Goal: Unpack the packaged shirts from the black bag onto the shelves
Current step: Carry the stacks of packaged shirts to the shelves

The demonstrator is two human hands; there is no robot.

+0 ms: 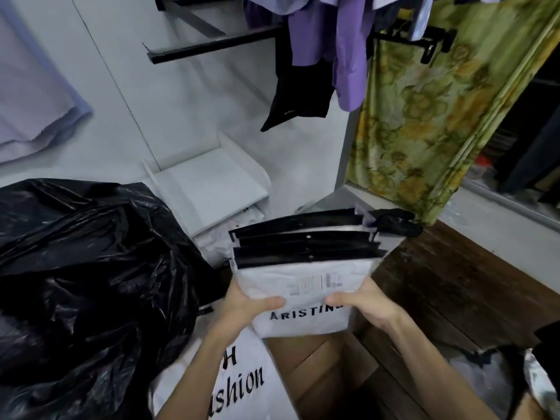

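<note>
White plastic fills the grip: the left hand (pixel 245 304) and right hand (pixel 360 301) both clamp the near end of a stack of packaged shirts (pixel 306 268), thumbs on top, one hand at each side edge. The top packet shows a barcode label and black lettering between the two thumbs; black strips line the far ends of the packets. Just beyond the hands sits a white shelf (pixel 209 183), bare on top. To the left of the left hand bulges the black bag (pixel 91 268), crumpled and glossy. Below the wrists, an open cardboard box (pixel 327 374) and a white printed bag (pixel 242 383). Beyond the right hand hangs a green floral curtain (pixel 424 116); purple shirts (pixel 327 31) hang overhead.
</note>
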